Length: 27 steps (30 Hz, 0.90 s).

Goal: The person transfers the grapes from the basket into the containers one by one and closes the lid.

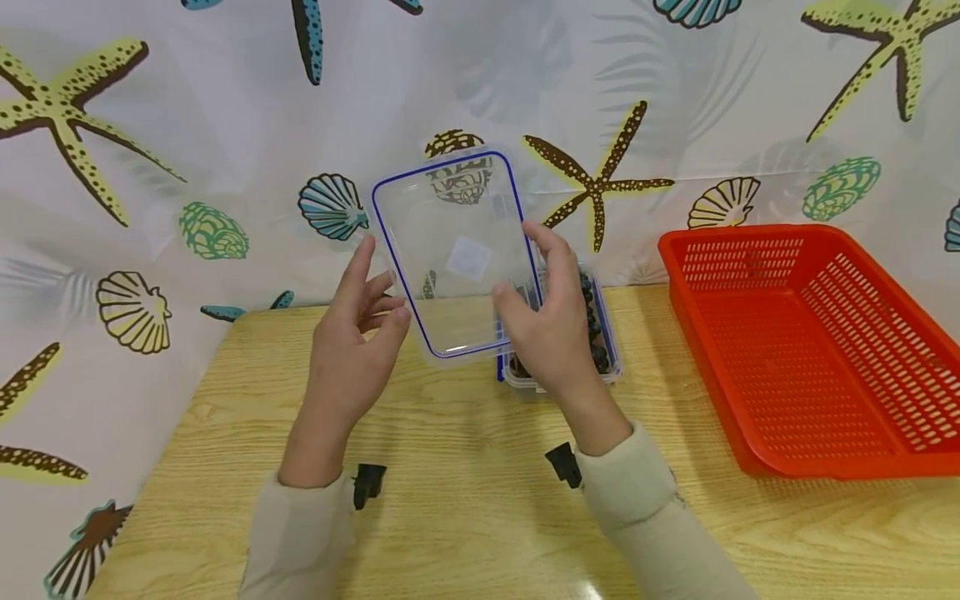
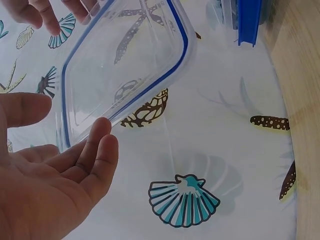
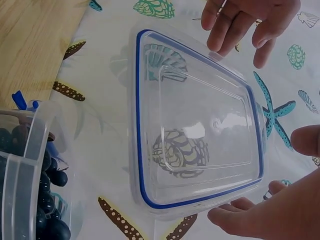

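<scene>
lid (image 1: 450,225), right hand (image 1: 551,325) partly hide box (image 1: 523,384); red basket (image 1: 810,375) right

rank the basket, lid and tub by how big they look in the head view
1. Basket, though cut off at the right edge
2. Lid, held up above the table
3. Tub, partly hidden
</scene>
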Available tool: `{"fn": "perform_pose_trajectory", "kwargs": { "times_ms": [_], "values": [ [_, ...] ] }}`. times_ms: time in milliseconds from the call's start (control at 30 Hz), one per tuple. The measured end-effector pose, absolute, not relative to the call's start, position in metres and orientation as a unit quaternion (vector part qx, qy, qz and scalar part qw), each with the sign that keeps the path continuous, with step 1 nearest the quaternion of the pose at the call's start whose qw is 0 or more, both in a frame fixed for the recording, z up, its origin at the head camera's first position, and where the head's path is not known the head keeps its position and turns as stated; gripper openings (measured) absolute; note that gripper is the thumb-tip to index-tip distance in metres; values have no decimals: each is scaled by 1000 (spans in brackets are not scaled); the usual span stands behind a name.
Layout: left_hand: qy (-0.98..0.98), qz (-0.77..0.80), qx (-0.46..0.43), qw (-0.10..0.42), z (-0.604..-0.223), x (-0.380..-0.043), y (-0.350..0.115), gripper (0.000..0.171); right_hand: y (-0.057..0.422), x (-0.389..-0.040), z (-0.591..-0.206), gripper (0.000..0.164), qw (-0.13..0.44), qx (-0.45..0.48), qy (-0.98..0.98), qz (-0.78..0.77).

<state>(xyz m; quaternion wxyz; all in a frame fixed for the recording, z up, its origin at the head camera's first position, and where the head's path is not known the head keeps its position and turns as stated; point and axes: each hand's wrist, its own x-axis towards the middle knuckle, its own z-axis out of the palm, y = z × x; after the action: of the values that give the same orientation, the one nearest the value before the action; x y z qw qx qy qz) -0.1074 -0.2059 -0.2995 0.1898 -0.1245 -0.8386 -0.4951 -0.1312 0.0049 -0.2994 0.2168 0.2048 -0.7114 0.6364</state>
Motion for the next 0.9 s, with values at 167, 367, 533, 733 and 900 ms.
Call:
{"fn": "perform_pose_trajectory", "kwargs": {
  "times_ms": [167, 367, 533, 733, 900],
  "values": [
    [-830, -511, -127, 185, -299, -107, -205, 74, 6, -131, -298, 65, 213, 209, -707, 642],
    [-816, -531, -132, 186, -298, -106, -205, 75, 7, -129, -296, 66, 211, 201, -709, 642],
    [-804, -550, -132, 184, -297, -105, -204, 76, 9, -129, -294, 67, 216, 201, -707, 643],
    [-791, -572, -134, 171, -295, -105, -203, 76, 12, -128, -292, 66, 218, 203, -704, 644],
    [-778, -591, -134, 165, -294, -104, -203, 77, 15, -127, -292, 63, 220, 199, -703, 647]
  ]
}}
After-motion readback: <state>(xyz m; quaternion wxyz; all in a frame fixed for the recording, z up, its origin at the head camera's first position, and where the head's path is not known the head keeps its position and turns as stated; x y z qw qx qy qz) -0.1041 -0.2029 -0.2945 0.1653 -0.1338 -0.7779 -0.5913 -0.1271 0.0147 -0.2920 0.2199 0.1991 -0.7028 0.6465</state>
